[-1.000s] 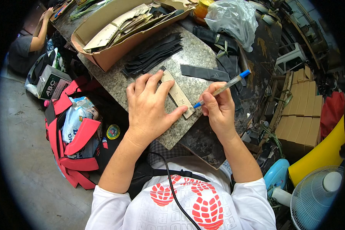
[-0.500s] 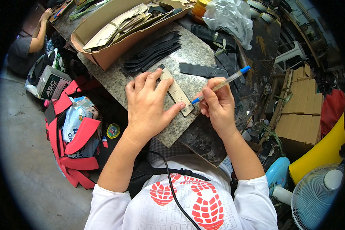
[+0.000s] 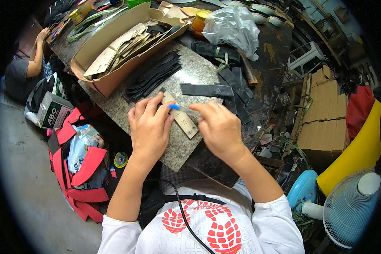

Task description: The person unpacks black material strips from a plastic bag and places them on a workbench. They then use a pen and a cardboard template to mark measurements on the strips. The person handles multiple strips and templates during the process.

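Note:
My left hand rests on the stone slab with its fingers stretched out, the fingertips pressing at the upper left part of a narrow beige template. A black strip shows along the template's edge beneath it. My right hand is closed around a clear pen, whose blue end lies over the template close to my left fingers. Just beyond, a single dark strip lies flat on the slab. A fanned pile of black strips lies farther left.
A cardboard box of beige templates stands at the slab's far left. Behind the slab are a jar, a clear plastic bag and tied dark strips. A fan stands right. Another person sits far left.
My right hand has swung the pen from the template's near right end to its upper left part. My left fingers have drawn closer together. The whole view has shifted slightly.

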A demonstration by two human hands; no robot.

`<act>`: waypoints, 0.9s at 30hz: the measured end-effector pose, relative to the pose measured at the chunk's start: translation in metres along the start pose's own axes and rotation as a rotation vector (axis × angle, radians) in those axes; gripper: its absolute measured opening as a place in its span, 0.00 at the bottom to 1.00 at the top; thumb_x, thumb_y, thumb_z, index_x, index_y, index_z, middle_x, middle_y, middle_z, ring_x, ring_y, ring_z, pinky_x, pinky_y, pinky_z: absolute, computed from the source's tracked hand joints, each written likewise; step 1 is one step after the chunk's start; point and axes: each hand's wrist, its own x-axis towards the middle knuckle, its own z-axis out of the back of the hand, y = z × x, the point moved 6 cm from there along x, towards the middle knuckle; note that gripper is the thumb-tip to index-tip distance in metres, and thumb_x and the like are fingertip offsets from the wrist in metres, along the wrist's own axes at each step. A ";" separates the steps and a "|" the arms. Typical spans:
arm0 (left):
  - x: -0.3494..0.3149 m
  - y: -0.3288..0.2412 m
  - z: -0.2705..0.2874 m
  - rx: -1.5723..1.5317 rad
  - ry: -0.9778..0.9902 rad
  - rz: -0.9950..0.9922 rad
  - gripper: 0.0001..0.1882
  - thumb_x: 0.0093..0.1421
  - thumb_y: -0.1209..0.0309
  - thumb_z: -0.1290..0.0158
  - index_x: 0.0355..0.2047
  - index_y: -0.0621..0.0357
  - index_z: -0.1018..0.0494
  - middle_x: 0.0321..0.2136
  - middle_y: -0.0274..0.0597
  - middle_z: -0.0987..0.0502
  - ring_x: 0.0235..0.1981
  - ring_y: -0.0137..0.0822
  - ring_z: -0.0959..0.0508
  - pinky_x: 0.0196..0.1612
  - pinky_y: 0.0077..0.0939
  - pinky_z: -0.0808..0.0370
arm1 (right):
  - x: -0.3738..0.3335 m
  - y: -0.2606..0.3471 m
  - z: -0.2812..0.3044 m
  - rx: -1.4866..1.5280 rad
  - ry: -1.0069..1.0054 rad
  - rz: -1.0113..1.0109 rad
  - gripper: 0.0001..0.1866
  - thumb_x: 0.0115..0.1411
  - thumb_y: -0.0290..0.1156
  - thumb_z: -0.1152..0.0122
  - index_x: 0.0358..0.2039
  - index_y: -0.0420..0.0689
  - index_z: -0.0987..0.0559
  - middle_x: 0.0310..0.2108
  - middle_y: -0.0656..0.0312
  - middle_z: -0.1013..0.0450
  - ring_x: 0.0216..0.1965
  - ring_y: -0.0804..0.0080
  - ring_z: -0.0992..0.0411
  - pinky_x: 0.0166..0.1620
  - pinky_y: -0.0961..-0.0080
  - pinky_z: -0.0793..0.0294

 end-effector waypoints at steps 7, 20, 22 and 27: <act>0.010 -0.007 0.000 -0.092 0.050 0.058 0.27 0.52 0.71 0.34 0.54 0.52 0.24 0.50 0.41 0.23 0.56 0.48 0.28 0.59 0.46 0.36 | -0.011 -0.001 -0.008 0.097 0.153 -0.240 0.18 0.53 0.38 0.24 0.39 0.46 0.22 0.38 0.58 0.26 0.34 0.55 0.20 0.37 0.62 0.21; 0.081 -0.035 -0.038 -0.110 0.277 -0.228 0.22 0.54 0.72 0.35 0.50 0.52 0.23 0.45 0.42 0.24 0.51 0.46 0.27 0.53 0.43 0.33 | -0.025 -0.121 0.048 0.611 -0.333 -0.638 0.04 0.66 0.26 0.33 0.38 0.41 0.20 0.30 0.74 0.27 0.30 0.90 0.34 0.36 0.86 0.34; 0.090 -0.035 -0.044 -0.154 0.344 -0.210 0.17 0.54 0.71 0.35 0.46 0.52 0.22 0.41 0.42 0.25 0.51 0.46 0.27 0.52 0.44 0.34 | -0.027 -0.132 0.050 0.606 -0.440 -0.599 0.05 0.67 0.28 0.34 0.39 0.42 0.21 0.30 0.75 0.29 0.30 0.90 0.35 0.34 0.87 0.34; 0.112 -0.029 -0.050 -0.145 0.459 -0.240 0.10 0.52 0.73 0.40 0.36 0.53 0.23 0.38 0.41 0.21 0.47 0.48 0.24 0.47 0.46 0.31 | -0.034 -0.135 0.038 0.570 -0.545 -0.556 0.06 0.68 0.28 0.35 0.40 0.42 0.22 0.31 0.74 0.29 0.31 0.88 0.34 0.35 0.86 0.33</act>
